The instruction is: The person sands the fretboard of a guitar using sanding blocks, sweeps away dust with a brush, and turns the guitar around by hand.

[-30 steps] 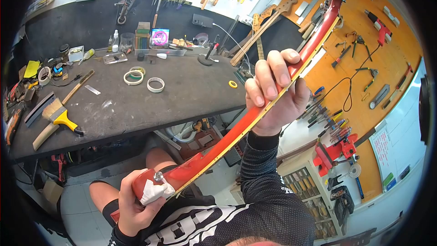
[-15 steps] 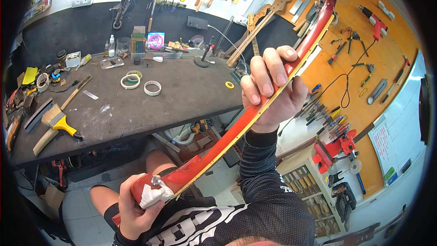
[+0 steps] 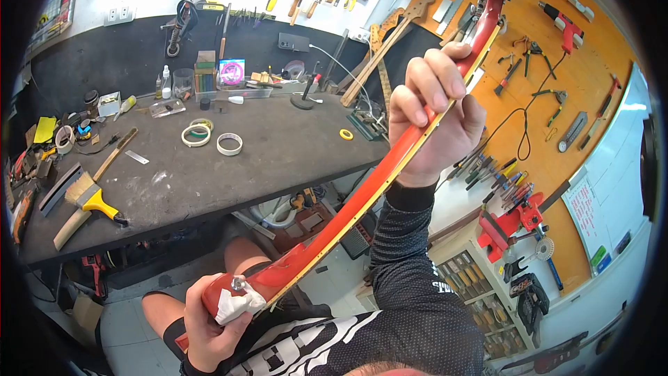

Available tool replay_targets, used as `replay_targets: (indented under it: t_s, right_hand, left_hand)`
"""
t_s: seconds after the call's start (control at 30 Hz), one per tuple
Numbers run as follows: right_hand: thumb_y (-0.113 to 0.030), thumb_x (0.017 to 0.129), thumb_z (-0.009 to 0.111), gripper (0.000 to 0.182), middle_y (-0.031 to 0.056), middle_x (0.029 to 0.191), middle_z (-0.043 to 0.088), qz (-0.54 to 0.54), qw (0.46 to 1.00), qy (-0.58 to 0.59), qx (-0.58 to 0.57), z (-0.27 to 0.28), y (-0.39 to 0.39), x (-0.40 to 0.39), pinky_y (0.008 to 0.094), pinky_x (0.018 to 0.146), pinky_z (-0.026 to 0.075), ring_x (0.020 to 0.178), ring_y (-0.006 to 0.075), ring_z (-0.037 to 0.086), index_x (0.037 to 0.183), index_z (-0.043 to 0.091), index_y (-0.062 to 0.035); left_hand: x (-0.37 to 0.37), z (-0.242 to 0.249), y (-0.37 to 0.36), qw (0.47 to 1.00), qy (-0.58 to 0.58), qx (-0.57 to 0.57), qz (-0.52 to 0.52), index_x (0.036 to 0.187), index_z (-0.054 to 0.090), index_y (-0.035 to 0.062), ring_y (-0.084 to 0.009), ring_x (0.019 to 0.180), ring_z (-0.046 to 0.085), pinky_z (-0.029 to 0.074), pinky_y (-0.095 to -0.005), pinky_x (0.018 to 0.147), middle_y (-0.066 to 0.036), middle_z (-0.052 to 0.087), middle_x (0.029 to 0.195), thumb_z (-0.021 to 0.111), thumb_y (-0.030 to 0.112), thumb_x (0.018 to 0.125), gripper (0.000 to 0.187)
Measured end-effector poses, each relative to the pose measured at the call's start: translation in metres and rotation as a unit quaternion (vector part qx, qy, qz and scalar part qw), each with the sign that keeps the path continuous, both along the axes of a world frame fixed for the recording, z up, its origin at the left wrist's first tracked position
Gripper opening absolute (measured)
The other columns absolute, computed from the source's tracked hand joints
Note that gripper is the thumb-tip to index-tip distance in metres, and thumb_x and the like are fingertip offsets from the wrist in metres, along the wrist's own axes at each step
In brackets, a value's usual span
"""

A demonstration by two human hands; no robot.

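A red guitar [image 3: 362, 198] with yellow edge binding and small side dots runs diagonally across the head view, its metal tuners at the top right. My right hand [image 3: 435, 118] is closed around the neck near the headstock, fingers curled over it and thumb on the other side. At the lower left, my left hand [image 3: 212, 324] grips the heel end and holds a crumpled white cloth or paper [image 3: 239, 304] against the red wood. A shiny metal button [image 3: 239, 283] stands up just above the white material. Most of the guitar's body is out of sight.
On the dark workbench [image 3: 229, 181] lie tape rolls [image 3: 229, 143], a yellow-handled brush [image 3: 90, 195] and a small metal ruler [image 3: 137, 157]. Beyond the neck are an orange tool board [image 3: 515, 90], a red vise [image 3: 501, 230] and a drawer cabinet [image 3: 470, 292]. A whiteboard [image 3: 591, 209] hangs at the right.
My right hand has slid up the neck toward the headstock. My left hand stays at the heel with the white material. The view has shifted slightly.
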State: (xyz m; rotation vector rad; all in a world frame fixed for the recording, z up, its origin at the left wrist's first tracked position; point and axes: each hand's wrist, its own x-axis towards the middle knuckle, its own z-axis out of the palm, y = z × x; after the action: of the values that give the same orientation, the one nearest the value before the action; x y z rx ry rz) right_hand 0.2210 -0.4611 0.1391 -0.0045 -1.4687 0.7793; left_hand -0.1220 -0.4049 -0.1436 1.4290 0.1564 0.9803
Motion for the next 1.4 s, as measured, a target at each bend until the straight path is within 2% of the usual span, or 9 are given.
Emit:
replay_targets:
  t_s: [0.37,0.5,0.57,0.67,0.7,0.77,0.97,1.17,1.4]
  right_hand:
    - [-0.021,0.104,0.068,0.061,0.0022,0.115,0.057,-0.011,1.0,0.021,0.0,0.041,-0.009,0.016,0.0336,0.083,0.051,0.102,0.0175,0.055,0.157,0.051,0.0044]
    - [-0.008,0.102,0.065,0.065,0.0037,0.11,0.056,0.034,0.999,0.013,-0.015,0.06,-0.01,0.021,0.0331,0.083,0.051,0.101,0.0164,0.056,0.158,0.042,0.0145]
    - [-0.005,0.102,0.062,0.06,0.0045,0.105,0.056,0.017,1.0,0.019,-0.018,0.063,-0.007,0.018,0.0319,0.082,0.051,0.098,0.0164,0.057,0.152,0.042,0.0195]
    - [-0.004,0.101,0.059,0.049,0.0052,0.101,0.055,0.021,0.999,0.029,-0.04,0.056,0.004,0.013,0.0302,0.081,0.051,0.093,0.016,0.057,0.142,0.046,0.021]
    - [-0.005,0.1,0.057,0.053,0.0062,0.101,0.055,0.02,0.998,0.04,-0.031,0.052,0.008,0.018,0.0298,0.081,0.05,0.094,0.0159,0.057,0.143,0.044,0.0225]
    - [-0.009,0.097,0.057,0.061,0.007,0.102,0.055,0.012,0.998,0.036,-0.046,0.045,0.015,0.02,0.0305,0.082,0.05,0.096,0.0169,0.055,0.146,0.042,0.0238]
    - [-0.021,0.092,0.061,0.078,0.0073,0.103,0.055,-0.004,0.996,0.024,-0.084,0.028,0.034,0.034,0.033,0.086,0.049,0.099,0.0194,0.053,0.152,0.038,0.0242]
    - [-0.024,0.089,0.068,0.087,0.0065,0.107,0.058,-0.02,0.991,0.021,-0.134,0.001,0.044,0.03,0.0362,0.093,0.047,0.101,0.0204,0.053,0.155,0.036,0.022]
    - [-0.022,0.089,0.073,0.083,0.0039,0.106,0.061,0.0,0.987,0.015,-0.159,-0.025,0.051,0.032,0.0357,0.093,0.046,0.104,0.0199,0.054,0.154,0.041,0.0192]
  left_hand:
    - [0.001,-0.006,-0.002,1.0,-0.012,0.015,0.006,0.159,0.042,-0.0009,-0.0317,0.134,0.068,0.051,-0.0499,0.119,-0.018,0.067,0.14,0.083,0.004,0.094,0.077]
    - [0.002,-0.003,0.0,0.999,0.008,0.03,0.019,0.16,0.04,-0.001,-0.0315,0.134,0.068,0.05,-0.0485,0.119,-0.022,0.069,0.143,0.081,0.0,0.093,0.078]
    - [0.003,-0.001,0.002,0.999,0.016,0.044,0.022,0.161,0.038,-0.0011,-0.0313,0.133,0.068,0.051,-0.0472,0.119,-0.024,0.069,0.145,0.079,-0.003,0.092,0.08]
    - [0.004,-0.002,0.009,0.998,0.006,0.054,0.015,0.162,0.037,-0.0015,-0.032,0.134,0.069,0.052,-0.0478,0.117,-0.024,0.069,0.144,0.077,-0.005,0.092,0.081]
    - [0.011,-0.001,0.009,0.999,-0.024,0.036,0.03,0.158,0.047,-0.0044,-0.0244,0.129,0.071,0.055,-0.0392,0.112,-0.018,0.068,0.143,0.086,-0.001,0.092,0.076]
    - [0.013,-0.004,0.011,0.998,-0.017,0.024,0.049,0.158,0.048,-0.0038,-0.0241,0.129,0.071,0.054,-0.0383,0.113,-0.017,0.069,0.144,0.087,-0.001,0.092,0.077]
    - [0.021,-0.006,0.018,0.997,-0.041,-0.015,0.061,0.159,0.048,-0.0021,-0.0206,0.127,0.069,0.052,-0.0364,0.111,-0.014,0.07,0.142,0.088,0.001,0.092,0.078]
    - [0.02,-0.003,0.024,0.996,-0.047,-0.05,0.05,0.161,0.047,-0.002,-0.0187,0.129,0.067,0.052,-0.0354,0.111,-0.012,0.067,0.143,0.088,0.001,0.093,0.079]
    - [0.021,-0.003,0.027,0.996,-0.048,-0.048,0.054,0.163,0.046,-0.002,-0.019,0.129,0.067,0.053,-0.0352,0.111,-0.012,0.067,0.144,0.087,0.002,0.094,0.081]
